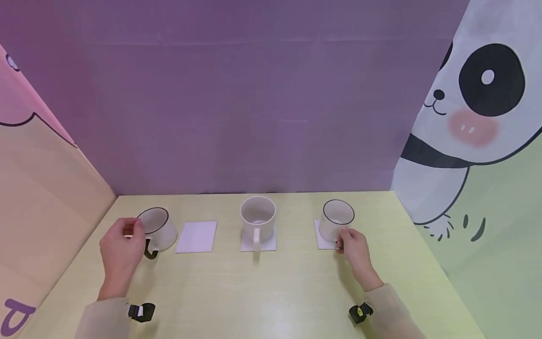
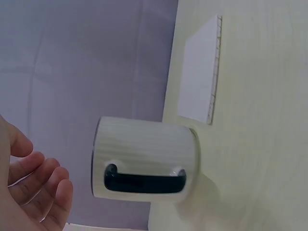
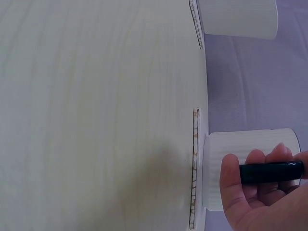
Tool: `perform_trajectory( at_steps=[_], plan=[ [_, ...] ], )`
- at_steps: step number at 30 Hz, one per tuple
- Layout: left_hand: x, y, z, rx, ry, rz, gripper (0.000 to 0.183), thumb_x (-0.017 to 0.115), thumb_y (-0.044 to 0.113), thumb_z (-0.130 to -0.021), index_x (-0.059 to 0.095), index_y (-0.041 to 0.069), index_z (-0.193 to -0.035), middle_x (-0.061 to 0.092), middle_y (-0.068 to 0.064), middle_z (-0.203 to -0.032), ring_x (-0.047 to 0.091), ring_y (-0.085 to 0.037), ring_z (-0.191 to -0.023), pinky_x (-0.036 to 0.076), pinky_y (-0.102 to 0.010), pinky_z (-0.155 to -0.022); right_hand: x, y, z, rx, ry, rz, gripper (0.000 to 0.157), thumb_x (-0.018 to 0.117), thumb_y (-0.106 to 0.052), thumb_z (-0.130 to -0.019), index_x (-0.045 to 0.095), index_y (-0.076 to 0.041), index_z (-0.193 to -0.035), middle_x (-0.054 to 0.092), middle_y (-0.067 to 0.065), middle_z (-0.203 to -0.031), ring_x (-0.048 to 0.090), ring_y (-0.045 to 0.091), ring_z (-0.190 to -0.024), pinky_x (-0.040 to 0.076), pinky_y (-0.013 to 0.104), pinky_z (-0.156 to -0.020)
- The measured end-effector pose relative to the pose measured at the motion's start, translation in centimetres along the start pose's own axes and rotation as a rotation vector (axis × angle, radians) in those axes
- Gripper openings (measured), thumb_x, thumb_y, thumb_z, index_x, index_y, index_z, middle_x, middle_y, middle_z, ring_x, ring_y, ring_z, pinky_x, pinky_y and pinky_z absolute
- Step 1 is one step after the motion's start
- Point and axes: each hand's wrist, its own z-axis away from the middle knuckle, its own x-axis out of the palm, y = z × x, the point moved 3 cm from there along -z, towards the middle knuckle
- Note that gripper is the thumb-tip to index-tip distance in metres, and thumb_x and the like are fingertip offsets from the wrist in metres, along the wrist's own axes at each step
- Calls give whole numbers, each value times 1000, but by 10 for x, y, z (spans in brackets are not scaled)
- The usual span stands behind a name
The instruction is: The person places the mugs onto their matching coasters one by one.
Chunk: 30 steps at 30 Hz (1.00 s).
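A white mug with a dark rim and black handle [image 1: 164, 237] stands at the left of the table, its handle turned to the front. My left hand [image 1: 123, 245] is beside its rim, thumb and fingers loosely bent with nothing between them; the left wrist view shows a gap between the fingertips [image 2: 63, 190] and the mug. With my right hand [image 1: 354, 248] I grip the black handle [image 3: 272, 172] of a second dark-rimmed white mug [image 1: 331, 229]. That mug is upright over the right white square coaster [image 1: 320, 239].
An all-white mug [image 1: 258, 223] stands on the middle coaster [image 1: 269, 245], handle to the front. Between it and the left mug lies a bare white coaster [image 1: 196, 237]. A purple wall [image 1: 262, 103] rises behind the pale wooden table [image 1: 237, 296], with printed panels at both sides.
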Motion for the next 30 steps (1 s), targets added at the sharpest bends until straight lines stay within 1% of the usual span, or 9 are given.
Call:
perform_trajectory(
  at_steps=[4, 9, 12, 15, 19, 22, 26, 28, 30],
  plan=[
    [-1, -10, 1, -53, -37, -33, 25, 55, 16, -98, 69, -5, -104, 69, -22, -94, 44, 7, -74, 37, -31, -71, 0, 0, 0, -2, -4, 5, 29, 46, -13, -107, 57, 7, -90, 55, 4, -74, 54, 14, -69, 54, 28, -64],
    [0, -22, 8, -113, -136, -79, 30, 51, 18, -100, 66, -6, -109, 68, -24, -102, 57, -25, -87, 38, -37, -73, 0, 1, -1, -3, 0, 1, 29, 46, -14, -107, 57, 7, -90, 55, 3, -74, 54, 13, -69, 55, 28, -64],
    [0, -27, 11, -124, -154, -97, 30, 50, 17, -100, 65, -7, -108, 67, -25, -100, 58, -35, -89, 38, -40, -73, -1, 1, -1, -4, 2, 1, 29, 46, -14, -107, 57, 6, -90, 55, 3, -74, 54, 13, -68, 54, 28, -64],
    [0, -32, 12, -136, -174, -118, 31, 51, 19, -100, 65, -8, -105, 67, -26, -95, 58, -38, -87, 38, -42, -72, -1, 1, -2, -4, 3, -5, 28, 46, -14, -106, 57, 7, -90, 55, 4, -74, 54, 13, -68, 54, 27, -63],
    [-1, -39, 14, -194, -234, -137, 37, 50, 25, -102, 66, -8, -108, 67, -26, -97, 58, -39, -89, 39, -42, -70, -1, 1, -2, -2, -2, -18, 28, 46, -13, -106, 57, 7, -90, 55, 3, -73, 54, 13, -68, 54, 27, -63],
    [0, -43, 16, -244, -294, -135, 43, 49, 32, -103, 66, -7, -111, 68, -26, -100, 59, -38, -91, 41, -40, -69, -1, 1, -2, 0, -8, -22, 28, 46, -12, -106, 57, 8, -91, 55, 3, -74, 54, 13, -68, 54, 26, -63],
    [4, -47, 16, -278, -400, -119, 52, 46, 39, -105, 64, -9, -117, 67, -27, -105, 60, -38, -93, 44, -39, -69, -1, 1, -1, 0, -11, -18, 29, 46, -13, -107, 56, 9, -92, 55, 4, -74, 54, 14, -69, 54, 27, -63],
    [5, -48, 17, -284, -445, -95, 53, 45, 39, -106, 63, -9, -119, 66, -27, -107, 61, -35, -91, 46, -36, -68, -1, 1, -1, 1, -12, -15, 29, 46, -13, -107, 57, 9, -92, 55, 4, -74, 54, 14, -69, 54, 28, -64],
    [6, -50, 18, -297, -480, -32, 52, 44, 38, -108, 63, -10, -118, 67, -23, -106, 61, -24, -90, 50, -30, -69, -1, 1, -1, 2, -11, -15, 29, 46, -13, -107, 57, 9, -91, 55, 4, -74, 54, 14, -69, 55, 29, -64]
  ],
)
